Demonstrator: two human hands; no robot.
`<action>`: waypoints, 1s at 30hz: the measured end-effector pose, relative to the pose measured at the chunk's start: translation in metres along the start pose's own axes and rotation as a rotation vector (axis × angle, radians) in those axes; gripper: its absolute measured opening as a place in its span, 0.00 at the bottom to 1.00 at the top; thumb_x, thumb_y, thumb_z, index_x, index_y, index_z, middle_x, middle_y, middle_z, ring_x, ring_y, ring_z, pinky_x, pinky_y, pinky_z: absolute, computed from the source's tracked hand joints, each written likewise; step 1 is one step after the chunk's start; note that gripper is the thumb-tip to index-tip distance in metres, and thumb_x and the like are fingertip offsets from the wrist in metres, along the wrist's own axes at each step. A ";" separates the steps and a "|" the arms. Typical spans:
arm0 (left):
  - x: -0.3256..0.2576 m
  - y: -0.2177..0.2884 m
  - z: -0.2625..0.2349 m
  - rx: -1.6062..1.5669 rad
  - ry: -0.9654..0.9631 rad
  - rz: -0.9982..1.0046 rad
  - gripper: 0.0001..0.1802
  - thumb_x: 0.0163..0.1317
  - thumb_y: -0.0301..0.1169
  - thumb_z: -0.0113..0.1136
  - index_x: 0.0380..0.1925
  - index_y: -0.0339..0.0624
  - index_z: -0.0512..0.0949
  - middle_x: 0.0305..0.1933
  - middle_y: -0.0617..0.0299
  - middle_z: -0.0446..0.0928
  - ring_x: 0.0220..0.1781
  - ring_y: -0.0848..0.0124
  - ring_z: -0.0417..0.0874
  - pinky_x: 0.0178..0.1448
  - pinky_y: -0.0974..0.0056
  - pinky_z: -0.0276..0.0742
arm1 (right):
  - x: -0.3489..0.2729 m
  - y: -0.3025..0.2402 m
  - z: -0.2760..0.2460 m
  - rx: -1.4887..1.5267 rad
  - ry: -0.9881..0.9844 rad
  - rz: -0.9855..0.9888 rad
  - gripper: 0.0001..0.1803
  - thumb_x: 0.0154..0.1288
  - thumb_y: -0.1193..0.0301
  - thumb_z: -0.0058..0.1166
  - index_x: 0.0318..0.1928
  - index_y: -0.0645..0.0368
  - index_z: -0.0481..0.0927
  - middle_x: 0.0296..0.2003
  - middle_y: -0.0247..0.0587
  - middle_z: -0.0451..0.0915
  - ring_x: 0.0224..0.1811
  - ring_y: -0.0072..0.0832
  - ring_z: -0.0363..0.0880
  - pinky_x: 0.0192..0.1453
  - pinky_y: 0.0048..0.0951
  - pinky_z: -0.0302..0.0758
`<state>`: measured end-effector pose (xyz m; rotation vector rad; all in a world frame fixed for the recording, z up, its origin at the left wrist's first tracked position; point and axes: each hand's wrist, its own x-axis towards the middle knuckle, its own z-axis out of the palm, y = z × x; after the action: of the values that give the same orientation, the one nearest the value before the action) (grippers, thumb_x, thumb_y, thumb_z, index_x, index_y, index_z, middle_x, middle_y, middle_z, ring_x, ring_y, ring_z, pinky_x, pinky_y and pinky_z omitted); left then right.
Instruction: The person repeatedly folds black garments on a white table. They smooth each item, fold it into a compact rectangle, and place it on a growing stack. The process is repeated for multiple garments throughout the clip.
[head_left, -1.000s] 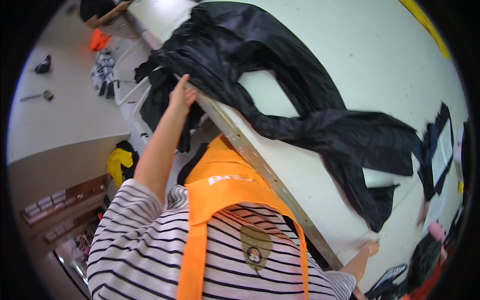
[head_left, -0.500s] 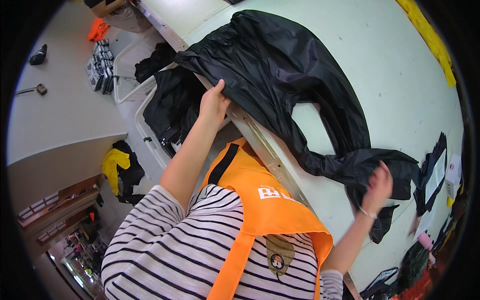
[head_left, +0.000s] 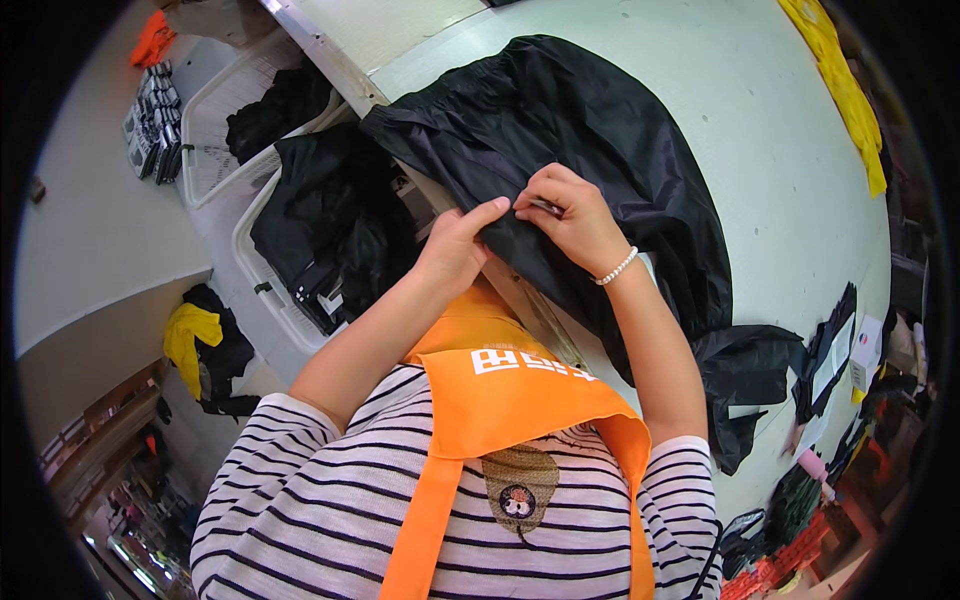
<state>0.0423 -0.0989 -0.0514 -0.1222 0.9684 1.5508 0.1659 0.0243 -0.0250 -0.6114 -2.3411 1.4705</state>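
Black trousers [head_left: 600, 130] of thin, shiny cloth lie across the white table, their gathered elastic waist at the far left edge. My left hand [head_left: 455, 245] grips the near edge of the cloth, thumb on top and fingers hidden underneath. Close beside that thumb, my right hand [head_left: 570, 215] is closed with thumb and forefinger pinched at the fabric. A small, dark, narrow metal tool [head_left: 547, 207] shows inside its curled fingers; too little of it is visible to tell its kind. Toward the right, the trouser legs [head_left: 750, 360] trail over the tabletop.
White baskets [head_left: 285, 318] holding black garments [head_left: 335, 220] stand left of the table edge. Folded packets [head_left: 153, 125] and a yellow and black heap [head_left: 205, 345] lie on the floor. Yellow cloth [head_left: 840, 90] runs along the far right; papers and dark cloth [head_left: 828, 350] lie nearer.
My right hand has come from the trouser legs at the right to the fabric beside my left thumb. My left hand has shifted slightly down and right along the cloth edge.
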 end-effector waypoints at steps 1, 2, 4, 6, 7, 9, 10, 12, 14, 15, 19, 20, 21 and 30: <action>0.002 0.000 0.000 0.008 -0.005 -0.048 0.17 0.57 0.27 0.62 0.46 0.32 0.73 0.45 0.57 0.78 0.46 0.68 0.79 0.52 0.64 0.75 | 0.001 0.003 0.001 -0.015 -0.027 -0.028 0.07 0.53 0.83 0.59 0.34 0.63 0.78 0.33 0.37 0.73 0.30 0.26 0.75 0.36 0.21 0.72; 0.004 0.001 -0.001 0.037 0.022 -0.064 0.18 0.57 0.28 0.62 0.46 0.32 0.73 0.46 0.56 0.77 0.47 0.68 0.79 0.52 0.64 0.75 | 0.001 0.005 0.001 -0.030 -0.053 -0.055 0.07 0.54 0.84 0.58 0.34 0.64 0.77 0.33 0.37 0.73 0.30 0.27 0.75 0.36 0.22 0.72; 0.007 0.003 -0.002 0.090 0.078 -0.089 0.19 0.57 0.28 0.63 0.47 0.32 0.72 0.48 0.56 0.77 0.49 0.68 0.78 0.53 0.64 0.74 | 0.004 0.003 -0.002 -0.121 -0.046 -0.073 0.07 0.56 0.85 0.54 0.34 0.63 0.72 0.32 0.41 0.71 0.32 0.31 0.76 0.36 0.24 0.72; 0.009 0.008 0.007 0.077 0.041 -0.072 0.20 0.57 0.28 0.63 0.47 0.31 0.72 0.48 0.56 0.77 0.50 0.67 0.78 0.53 0.63 0.74 | 0.008 0.006 -0.008 -0.133 0.033 -0.071 0.07 0.57 0.84 0.53 0.34 0.63 0.71 0.32 0.42 0.71 0.32 0.32 0.75 0.36 0.25 0.72; 0.010 0.012 0.012 0.072 0.022 -0.063 0.20 0.57 0.28 0.63 0.48 0.31 0.72 0.48 0.56 0.77 0.50 0.67 0.78 0.53 0.63 0.74 | 0.008 0.011 -0.012 -0.279 0.146 -0.150 0.06 0.58 0.84 0.52 0.35 0.62 0.71 0.32 0.42 0.71 0.32 0.33 0.75 0.35 0.26 0.72; 0.010 0.013 0.017 0.088 0.043 -0.070 0.20 0.57 0.28 0.64 0.47 0.30 0.72 0.48 0.56 0.77 0.49 0.67 0.79 0.53 0.64 0.74 | 0.007 0.011 -0.020 -0.297 0.349 -0.029 0.05 0.59 0.82 0.52 0.35 0.62 0.71 0.32 0.40 0.72 0.30 0.30 0.73 0.34 0.25 0.71; 0.009 0.013 0.017 0.096 0.057 -0.073 0.20 0.57 0.28 0.64 0.47 0.30 0.72 0.48 0.56 0.77 0.48 0.67 0.79 0.53 0.64 0.74 | 0.005 0.009 -0.023 -0.263 0.424 0.052 0.05 0.60 0.82 0.53 0.35 0.63 0.71 0.32 0.40 0.72 0.30 0.28 0.73 0.34 0.24 0.70; 0.010 0.015 0.019 0.099 0.047 -0.066 0.19 0.57 0.28 0.63 0.47 0.30 0.73 0.46 0.56 0.77 0.48 0.68 0.79 0.53 0.65 0.74 | -0.004 0.001 -0.025 -0.176 0.340 0.082 0.07 0.58 0.82 0.55 0.38 0.61 0.76 0.34 0.36 0.74 0.30 0.21 0.71 0.34 0.20 0.69; 0.010 0.015 0.019 0.136 0.019 -0.052 0.18 0.58 0.27 0.62 0.46 0.31 0.73 0.46 0.57 0.78 0.47 0.69 0.79 0.52 0.66 0.74 | -0.007 -0.011 -0.019 -0.086 0.213 0.063 0.10 0.56 0.83 0.57 0.40 0.60 0.79 0.35 0.34 0.74 0.30 0.19 0.71 0.34 0.19 0.68; 0.009 0.016 0.018 0.170 -0.007 -0.039 0.17 0.58 0.27 0.61 0.46 0.31 0.73 0.45 0.58 0.78 0.46 0.70 0.79 0.52 0.67 0.74 | -0.007 -0.009 -0.016 -0.042 0.205 0.066 0.14 0.55 0.84 0.57 0.42 0.58 0.81 0.35 0.33 0.74 0.30 0.18 0.70 0.33 0.17 0.67; 0.014 0.016 0.015 0.248 -0.073 0.020 0.15 0.58 0.26 0.60 0.45 0.32 0.75 0.44 0.60 0.78 0.44 0.74 0.78 0.50 0.70 0.73 | -0.001 -0.002 -0.016 -0.267 0.096 -0.069 0.12 0.51 0.85 0.57 0.37 0.59 0.79 0.37 0.35 0.74 0.28 0.28 0.75 0.32 0.23 0.72; 0.013 0.016 0.015 0.249 -0.061 0.013 0.15 0.58 0.26 0.60 0.45 0.32 0.75 0.44 0.61 0.78 0.44 0.74 0.78 0.50 0.70 0.72 | 0.000 -0.005 -0.020 -0.367 0.063 -0.111 0.11 0.50 0.85 0.56 0.35 0.59 0.78 0.36 0.36 0.74 0.28 0.30 0.75 0.32 0.24 0.73; 0.011 0.015 0.016 0.251 -0.045 0.010 0.15 0.58 0.26 0.60 0.44 0.31 0.75 0.44 0.61 0.78 0.44 0.75 0.78 0.50 0.70 0.72 | 0.003 -0.008 -0.022 -0.465 0.027 -0.158 0.11 0.49 0.85 0.56 0.34 0.60 0.77 0.36 0.37 0.73 0.28 0.33 0.76 0.31 0.26 0.74; 0.012 0.010 0.013 0.445 -0.062 0.118 0.12 0.57 0.27 0.60 0.39 0.30 0.78 0.39 0.64 0.79 0.40 0.77 0.77 0.45 0.72 0.73 | 0.015 -0.010 -0.037 -0.059 -0.263 0.042 0.03 0.55 0.80 0.50 0.31 0.62 0.71 0.29 0.36 0.69 0.29 0.25 0.69 0.33 0.25 0.69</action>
<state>0.0364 -0.0800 -0.0450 0.2993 1.2644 1.3994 0.1686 0.0569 0.0001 -0.5112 -2.5917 1.5905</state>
